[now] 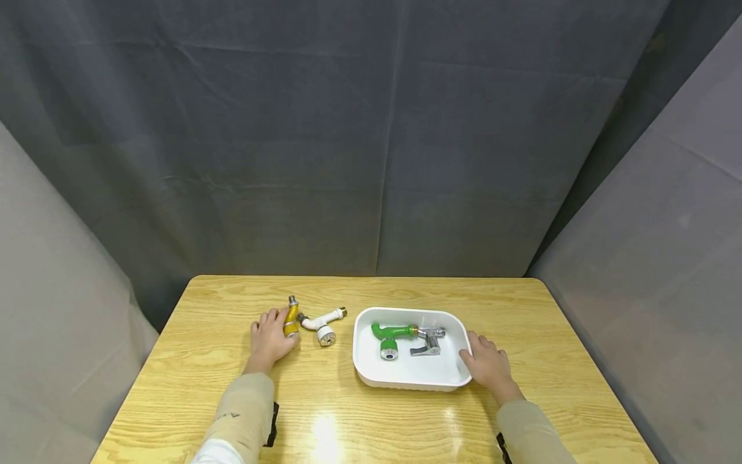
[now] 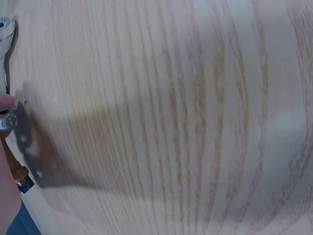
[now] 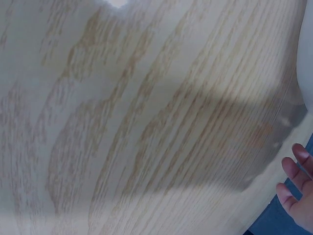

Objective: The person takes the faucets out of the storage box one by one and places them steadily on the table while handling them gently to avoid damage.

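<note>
My left hand (image 1: pixel 271 340) grips a yellow tap (image 1: pixel 291 321) between thumb and fingers, at the left of the table. In the left wrist view the tap's dark threaded end (image 2: pixel 25 184) sticks out beside the hand, over a shadow on the wood. Close to its right lies a white tap (image 1: pixel 319 323) with metal ends. My right hand (image 1: pixel 489 368) holds the right rim of a white plastic basin (image 1: pixel 406 379), thumb over the edge. Inside the basin lie a green tap (image 1: pixel 395 332) and a chrome tap (image 1: pixel 430 341), end to end.
The wooden table (image 1: pixel 220 309) has rounded far corners. A dark grey curtain (image 1: pixel 290 161) hangs behind it, with pale cloth walls (image 1: pixel 666 225) on both sides.
</note>
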A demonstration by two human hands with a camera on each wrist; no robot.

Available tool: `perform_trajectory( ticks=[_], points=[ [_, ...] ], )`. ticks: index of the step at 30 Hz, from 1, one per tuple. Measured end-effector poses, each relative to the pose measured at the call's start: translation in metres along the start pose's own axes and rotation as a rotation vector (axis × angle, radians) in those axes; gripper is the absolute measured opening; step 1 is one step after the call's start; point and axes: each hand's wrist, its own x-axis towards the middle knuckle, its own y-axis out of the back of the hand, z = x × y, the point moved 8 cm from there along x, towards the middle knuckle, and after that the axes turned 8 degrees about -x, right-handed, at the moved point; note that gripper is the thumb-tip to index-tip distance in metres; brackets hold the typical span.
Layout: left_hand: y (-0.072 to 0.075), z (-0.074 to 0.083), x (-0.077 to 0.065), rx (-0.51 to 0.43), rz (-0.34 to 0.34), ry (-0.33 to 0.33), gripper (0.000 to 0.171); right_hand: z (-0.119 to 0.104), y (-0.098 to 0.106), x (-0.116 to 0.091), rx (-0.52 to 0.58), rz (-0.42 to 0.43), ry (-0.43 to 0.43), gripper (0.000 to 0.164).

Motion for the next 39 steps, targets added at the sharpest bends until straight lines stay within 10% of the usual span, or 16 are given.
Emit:
perform_trajectory(
  ticks=[39],
  points=[
    [-0.001,-0.02,0.001,-0.086,-0.106,0.173,0.072,0.0,0.001,-0.002,-0.007,-0.008,-0.003,0.051]
  ],
)
